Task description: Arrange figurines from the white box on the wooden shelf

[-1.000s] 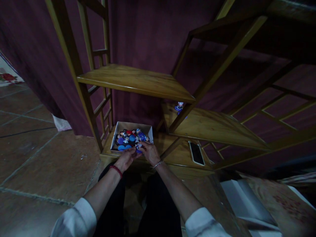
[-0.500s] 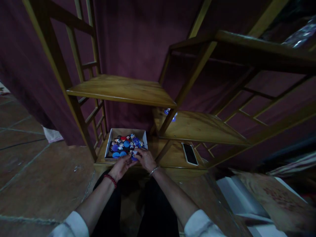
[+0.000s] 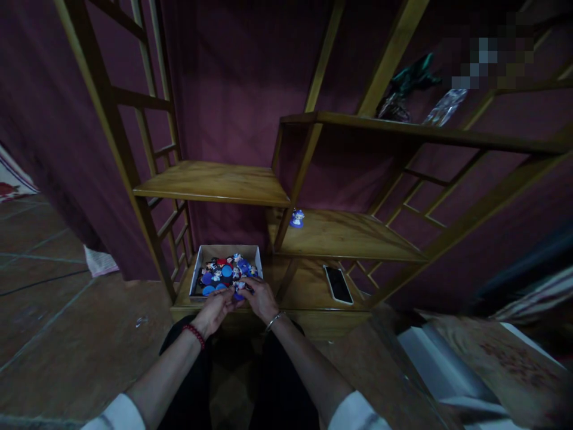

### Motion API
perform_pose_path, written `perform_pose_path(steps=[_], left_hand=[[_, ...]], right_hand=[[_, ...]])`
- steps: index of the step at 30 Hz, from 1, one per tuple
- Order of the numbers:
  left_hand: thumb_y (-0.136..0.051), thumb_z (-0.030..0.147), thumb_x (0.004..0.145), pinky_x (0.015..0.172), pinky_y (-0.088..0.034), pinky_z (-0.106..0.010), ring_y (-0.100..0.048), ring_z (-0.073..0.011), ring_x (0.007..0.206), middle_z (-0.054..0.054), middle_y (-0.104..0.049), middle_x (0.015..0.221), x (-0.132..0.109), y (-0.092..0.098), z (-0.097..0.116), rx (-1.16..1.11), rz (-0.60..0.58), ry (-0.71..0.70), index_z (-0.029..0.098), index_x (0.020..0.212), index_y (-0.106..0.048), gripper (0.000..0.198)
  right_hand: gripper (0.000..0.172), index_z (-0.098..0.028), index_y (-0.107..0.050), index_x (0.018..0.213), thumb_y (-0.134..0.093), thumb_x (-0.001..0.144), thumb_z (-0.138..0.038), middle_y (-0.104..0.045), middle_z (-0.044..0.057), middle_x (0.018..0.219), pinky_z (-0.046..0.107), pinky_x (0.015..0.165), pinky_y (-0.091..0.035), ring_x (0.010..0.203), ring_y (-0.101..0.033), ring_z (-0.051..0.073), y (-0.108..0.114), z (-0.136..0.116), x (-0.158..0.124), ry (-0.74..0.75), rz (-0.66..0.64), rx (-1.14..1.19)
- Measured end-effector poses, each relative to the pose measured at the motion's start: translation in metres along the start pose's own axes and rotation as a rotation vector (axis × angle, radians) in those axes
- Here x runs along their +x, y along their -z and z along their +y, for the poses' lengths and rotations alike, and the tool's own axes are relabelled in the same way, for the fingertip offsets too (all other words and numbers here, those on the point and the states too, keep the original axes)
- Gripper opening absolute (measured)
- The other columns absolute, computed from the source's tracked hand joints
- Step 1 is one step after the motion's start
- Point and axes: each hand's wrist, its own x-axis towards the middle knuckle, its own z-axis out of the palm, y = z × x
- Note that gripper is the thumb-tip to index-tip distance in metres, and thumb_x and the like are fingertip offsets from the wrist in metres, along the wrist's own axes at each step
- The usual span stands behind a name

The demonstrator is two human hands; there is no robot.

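A shallow white box on the bottom board of a wooden shelf unit holds several small figurines on blue round bases. My left hand and my right hand meet at the box's near edge, fingers curled together around a small blue-based figurine between them. A red bead bracelet circles my left wrist, a thin metal bangle my right. One more small figurine stands alone on the middle shelf to the right.
A dark phone lies flat on the bottom board right of the box. Dark red cloth hangs behind the shelves. The top shelf carries wrapped items. Tiled floor spreads left; white boxes sit at lower right.
The view has tilted upward, showing the top shelf and its items. My hands stay together at the box's near edge with little shift.
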Motion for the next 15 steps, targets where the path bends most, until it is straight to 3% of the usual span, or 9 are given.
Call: perform_pose_path(steps=[5, 15], left_hand=[[-0.053, 0.005, 0.073, 0.078, -0.050, -0.039, -0.061, -0.0129, 0.062, -0.005, -0.063, 0.062, -0.010, -0.013, 0.005, -0.015, -0.005, -0.001, 0.008, 0.065, -0.055, 0.009], [-0.051, 0.004, 0.074, 0.083, -0.047, -0.042, -0.061, -0.0129, 0.066, -0.006, -0.064, 0.068, -0.016, -0.022, 0.008, -0.121, -0.073, 0.028, 0.008, 0.069, -0.056, 0.008]], right_hand=[[0.018, -0.022, -0.063, 0.089, -0.056, 0.073, -0.021, -0.064, 0.004, 0.087, 0.027, 0.076, -0.042, 0.083, -0.057, 0.016, 0.013, -0.005, 0.000, 0.031, 0.001, -0.007], [0.015, -0.021, -0.061, 0.089, -0.052, 0.077, -0.023, -0.061, 0.003, 0.083, 0.025, 0.073, -0.040, 0.078, -0.054, 0.014, 0.042, -0.019, 0.000, 0.132, -0.052, 0.005]])
